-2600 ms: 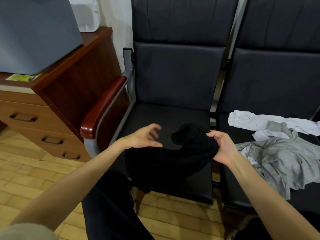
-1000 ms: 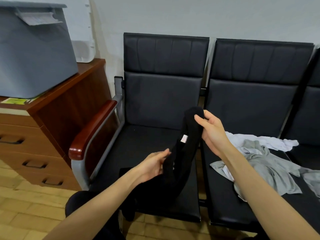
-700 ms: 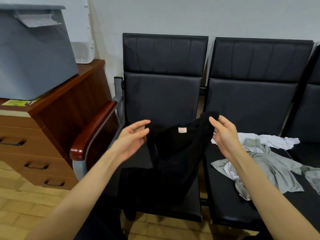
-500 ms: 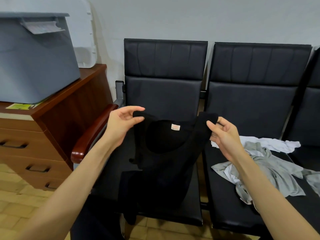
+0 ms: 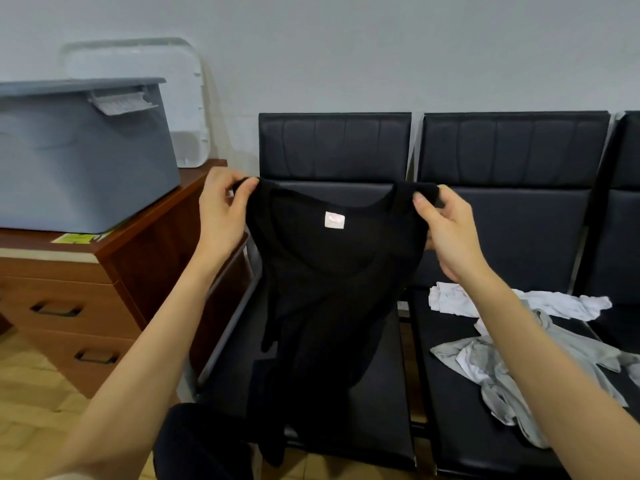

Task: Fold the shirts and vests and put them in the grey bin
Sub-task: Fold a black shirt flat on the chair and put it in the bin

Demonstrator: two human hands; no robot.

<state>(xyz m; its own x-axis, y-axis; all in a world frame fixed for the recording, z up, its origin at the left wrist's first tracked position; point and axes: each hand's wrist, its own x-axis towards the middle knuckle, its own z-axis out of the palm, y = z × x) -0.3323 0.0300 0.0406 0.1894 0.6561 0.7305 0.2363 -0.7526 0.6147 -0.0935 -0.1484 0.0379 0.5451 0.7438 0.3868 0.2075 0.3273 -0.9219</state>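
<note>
A black ribbed sleeveless vest point(image 5: 325, 306) with a small pale neck label hangs above the black padded chair seat point(image 5: 377, 382), its straps pinched by the left hand point(image 5: 221, 209) and right hand point(image 5: 446, 230). Crumpled grey and white shirts point(image 5: 512, 355) lie at four o'clock; the grey fabric bin point(image 5: 79, 161) sits on the wooden desk point(image 5: 138, 251) at ten o'clock.

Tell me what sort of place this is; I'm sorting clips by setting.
Probably an office or waiting room, not a home laundry: a row of linked black seats stands against a plain wall, beside a wooden desk with drawers, on a wood floor. The hands hold a black vest.
</note>
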